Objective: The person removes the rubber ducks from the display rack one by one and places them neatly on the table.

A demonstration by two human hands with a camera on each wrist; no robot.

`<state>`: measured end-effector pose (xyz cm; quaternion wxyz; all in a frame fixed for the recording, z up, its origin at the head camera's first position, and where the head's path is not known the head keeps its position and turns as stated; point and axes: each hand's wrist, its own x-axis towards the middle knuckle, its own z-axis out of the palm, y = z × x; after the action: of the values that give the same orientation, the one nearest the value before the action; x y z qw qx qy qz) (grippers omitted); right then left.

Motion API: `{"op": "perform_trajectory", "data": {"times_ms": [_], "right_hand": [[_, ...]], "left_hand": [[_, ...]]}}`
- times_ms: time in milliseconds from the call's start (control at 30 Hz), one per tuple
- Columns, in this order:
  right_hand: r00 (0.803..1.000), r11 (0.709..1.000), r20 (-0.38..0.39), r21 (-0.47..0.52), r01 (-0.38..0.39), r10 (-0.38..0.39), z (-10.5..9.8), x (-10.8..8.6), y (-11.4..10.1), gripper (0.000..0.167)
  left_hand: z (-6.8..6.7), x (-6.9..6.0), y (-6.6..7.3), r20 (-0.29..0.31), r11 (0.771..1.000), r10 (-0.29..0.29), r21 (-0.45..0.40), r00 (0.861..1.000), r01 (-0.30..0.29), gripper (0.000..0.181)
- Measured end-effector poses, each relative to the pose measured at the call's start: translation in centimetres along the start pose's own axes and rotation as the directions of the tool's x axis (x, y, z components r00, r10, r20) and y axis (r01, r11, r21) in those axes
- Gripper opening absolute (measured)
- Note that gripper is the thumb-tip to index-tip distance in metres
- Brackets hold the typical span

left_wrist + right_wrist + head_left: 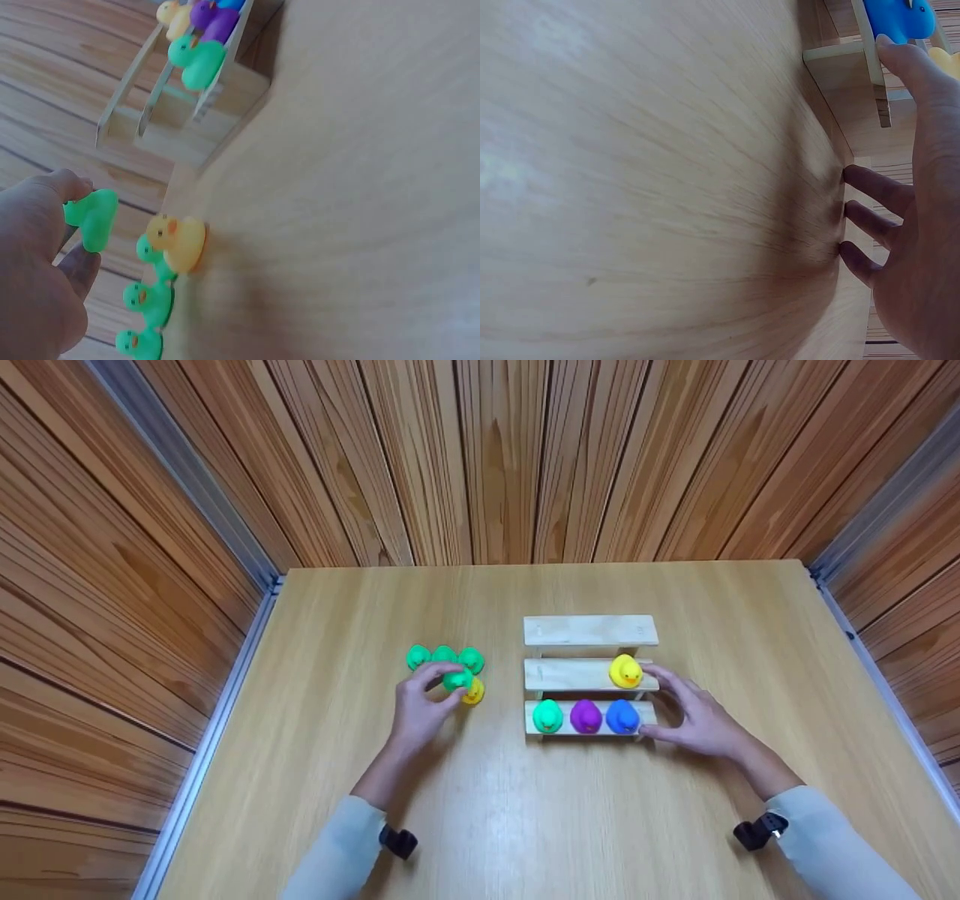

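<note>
My left hand (pixel 422 711) pinches a green rubber duck (pixel 94 217) between thumb and fingers, held up off the table. Just under it a yellow rubber duck (pixel 180 241) stands on the table, beside a row of green ducks (pixel 152 302). My right hand (pixel 699 717) is at the right end of a three-step wooden rack (pixel 589 631), thumb against the lowest step by the blue duck (pixel 622 717), fingers spread and fairly straight. On that step also sit a green duck (pixel 548 716) and a purple duck (pixel 586 717); another yellow duck (pixel 625 671) sits on the middle step's right end.
The rack stands on a light wooden table (pixel 480 825). Wood-plank walls (pixel 495 465) rise behind and at both sides, with metal rails (pixel 225 720) along the side edges. Each wrist wears a small black camera (pixel 398 841).
</note>
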<state>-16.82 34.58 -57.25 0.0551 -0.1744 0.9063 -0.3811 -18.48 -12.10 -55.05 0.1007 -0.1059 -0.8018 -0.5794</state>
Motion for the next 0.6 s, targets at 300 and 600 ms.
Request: {"op": "perform_trajectory", "data": {"times_ms": [300,600], "right_hand": [[1.0,1.0,-0.002,-0.008,0.003,-0.003,0.0,-0.1,0.0,0.102],[1.0,1.0,-0.002,-0.016,-0.008,0.008,0.0,0.0,0.0,0.102]], "left_hand": [[-1.0,-0.2,-1.6,-0.045,0.998,-0.068,-0.004,0.997,0.067,0.028],[-1.1,-0.4,-3.5,-0.065,0.995,-0.086,0.038,0.994,0.089,0.028]]}}
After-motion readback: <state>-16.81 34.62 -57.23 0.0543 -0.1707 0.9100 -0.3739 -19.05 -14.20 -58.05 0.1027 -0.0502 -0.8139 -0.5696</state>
